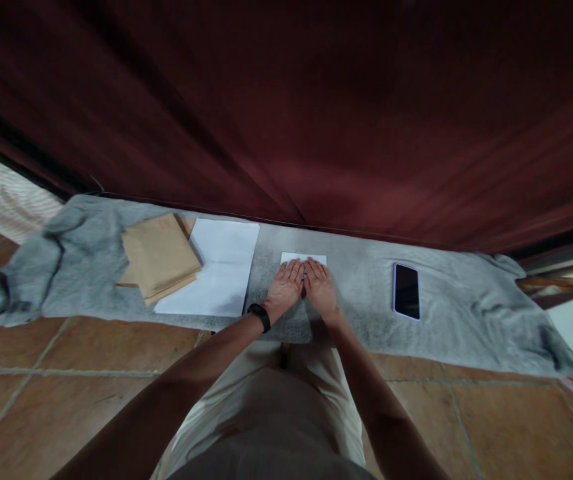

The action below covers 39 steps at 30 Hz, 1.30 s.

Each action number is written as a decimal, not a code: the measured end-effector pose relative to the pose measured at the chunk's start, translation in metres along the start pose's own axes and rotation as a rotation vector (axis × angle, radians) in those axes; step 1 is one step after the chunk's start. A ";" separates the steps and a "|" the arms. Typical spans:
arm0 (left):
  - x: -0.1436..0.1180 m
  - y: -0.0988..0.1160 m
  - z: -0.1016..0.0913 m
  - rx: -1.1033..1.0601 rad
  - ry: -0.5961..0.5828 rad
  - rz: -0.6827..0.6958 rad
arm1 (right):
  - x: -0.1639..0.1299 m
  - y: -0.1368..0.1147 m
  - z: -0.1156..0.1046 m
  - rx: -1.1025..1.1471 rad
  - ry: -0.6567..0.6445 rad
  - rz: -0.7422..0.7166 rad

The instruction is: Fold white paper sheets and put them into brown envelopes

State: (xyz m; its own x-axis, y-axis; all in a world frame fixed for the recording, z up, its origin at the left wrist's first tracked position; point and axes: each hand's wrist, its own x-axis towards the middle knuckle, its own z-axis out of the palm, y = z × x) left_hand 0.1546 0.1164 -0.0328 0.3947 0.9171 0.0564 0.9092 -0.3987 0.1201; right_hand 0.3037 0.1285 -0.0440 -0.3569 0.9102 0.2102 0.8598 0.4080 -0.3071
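Both hands rest side by side on a small piece of white paper (303,255), which lies on a grey cloth. My left hand (285,288), with a dark band at its wrist, lies flat with its fingers stretched out over the paper. Beside it my right hand (320,287) is also flat, its fingertips close to those of the left. Only the far edge and upper corners of the paper show; the hands cover the rest. To the left of my hands is a stack of larger white sheets (224,267).
Brown paper envelopes (161,257) lie partly over the white sheets. A phone with a pale purple case (406,291) is on the right. The grey cloth (356,287) covers a narrow bench or table. A dark red fabric wall (316,120) rises behind it, and tiled floor (101,347) shows in front.
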 end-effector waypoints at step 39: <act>-0.011 -0.009 0.008 -0.065 0.197 -0.170 | 0.026 0.020 -0.018 0.191 0.087 0.597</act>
State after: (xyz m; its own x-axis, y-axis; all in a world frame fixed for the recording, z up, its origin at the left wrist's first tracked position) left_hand 0.1433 0.1103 -0.0425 0.1977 0.9550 0.2213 0.9474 -0.2441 0.2071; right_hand 0.3179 0.1591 -0.0274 0.2019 0.9791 0.0237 0.8182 -0.1553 -0.5536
